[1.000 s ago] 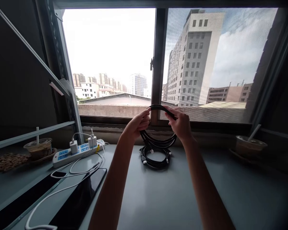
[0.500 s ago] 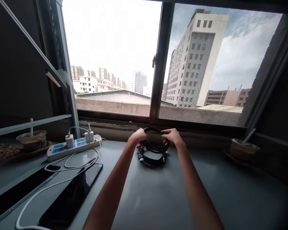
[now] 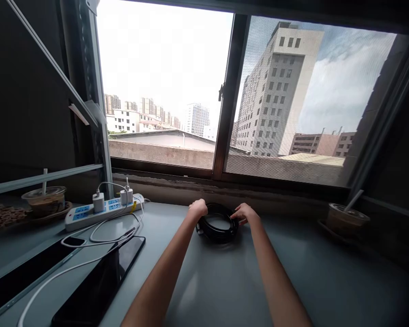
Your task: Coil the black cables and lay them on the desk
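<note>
Coiled black cables (image 3: 220,237) lie stacked in a ring on the grey table near the window sill. A pale connector shows at the ring's left edge. My left hand (image 3: 198,209) is closed on the upper coil at its back left, fingertips mostly hidden behind the wrist. At the right side, my right hand (image 3: 246,213) pinches the same coil between thumb and fingers. The upper coil rests on or right against the lower ones; I cannot tell exactly where one coil ends and another begins.
On the left stand a white power strip (image 3: 85,222) with chargers and a white cable (image 3: 59,273), plus two dark phone-like devices, one being a black slab (image 3: 98,286). Lidded cups with straws stand at far left (image 3: 46,202) and right (image 3: 347,219). A window (image 3: 221,113) rises behind.
Both hands have lowered the upper black cable coil from a raised, tilted position down onto the coils beneath it. The view has tilted slightly upward.
</note>
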A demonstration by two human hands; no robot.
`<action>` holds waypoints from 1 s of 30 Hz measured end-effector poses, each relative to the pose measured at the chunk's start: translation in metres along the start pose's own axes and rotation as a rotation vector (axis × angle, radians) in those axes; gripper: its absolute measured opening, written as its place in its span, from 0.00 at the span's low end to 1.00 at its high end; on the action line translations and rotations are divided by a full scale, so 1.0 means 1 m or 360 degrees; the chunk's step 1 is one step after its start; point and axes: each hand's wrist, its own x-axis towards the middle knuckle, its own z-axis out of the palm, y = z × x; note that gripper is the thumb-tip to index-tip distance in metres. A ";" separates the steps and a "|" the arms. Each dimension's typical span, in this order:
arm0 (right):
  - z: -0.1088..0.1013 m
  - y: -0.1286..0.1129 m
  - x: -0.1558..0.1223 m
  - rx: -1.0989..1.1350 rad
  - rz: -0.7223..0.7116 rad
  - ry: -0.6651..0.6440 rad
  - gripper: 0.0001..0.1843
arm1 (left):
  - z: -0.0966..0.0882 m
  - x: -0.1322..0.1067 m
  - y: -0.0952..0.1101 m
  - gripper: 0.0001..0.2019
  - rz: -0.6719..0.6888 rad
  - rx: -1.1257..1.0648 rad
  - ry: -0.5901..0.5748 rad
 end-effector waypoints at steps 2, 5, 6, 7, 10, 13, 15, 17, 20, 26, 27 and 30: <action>-0.002 0.002 0.000 -0.0009 -0.0013 -0.0022 0.14 | -0.001 0.000 0.000 0.15 -0.0026 0.0061 0.0004; -0.006 0.002 0.001 -0.0048 -0.0069 -0.0010 0.13 | -0.001 0.002 0.002 0.18 -0.0064 0.0130 0.0093; -0.008 0.002 0.001 -0.0076 -0.0093 0.0013 0.12 | 0.000 0.003 0.004 0.20 -0.0061 0.0143 0.0145; -0.009 0.001 0.002 -0.0115 -0.0117 0.0047 0.12 | 0.002 0.003 0.006 0.23 -0.0043 0.0151 0.0198; -0.010 -0.004 0.004 -0.0295 -0.0182 0.0204 0.13 | 0.016 0.004 0.014 0.28 0.0056 0.0175 0.0286; 0.000 -0.009 0.005 -0.0481 -0.0296 0.0354 0.20 | 0.039 0.005 0.020 0.32 0.0073 0.0231 0.0263; 0.012 -0.010 0.005 -0.0570 -0.0397 0.0396 0.23 | 0.053 0.006 0.021 0.33 0.0043 0.0287 0.0266; 0.025 -0.008 0.006 -0.0635 -0.0457 0.0409 0.23 | 0.062 0.008 0.019 0.32 0.0025 0.0337 0.0295; 0.039 -0.003 0.010 -0.0691 -0.0461 0.0439 0.21 | 0.069 0.010 0.016 0.32 0.0025 0.0375 0.0338; 0.050 0.006 0.016 -0.0654 -0.0449 0.0555 0.20 | 0.075 0.014 0.014 0.32 0.0040 0.0354 0.0483; 0.052 0.007 0.017 -0.0628 -0.0456 0.0571 0.20 | 0.076 0.014 0.014 0.31 0.0048 0.0336 0.0520; 0.055 0.013 0.021 -0.0525 -0.0492 0.0585 0.20 | 0.075 0.012 0.012 0.27 0.0091 0.0243 0.0656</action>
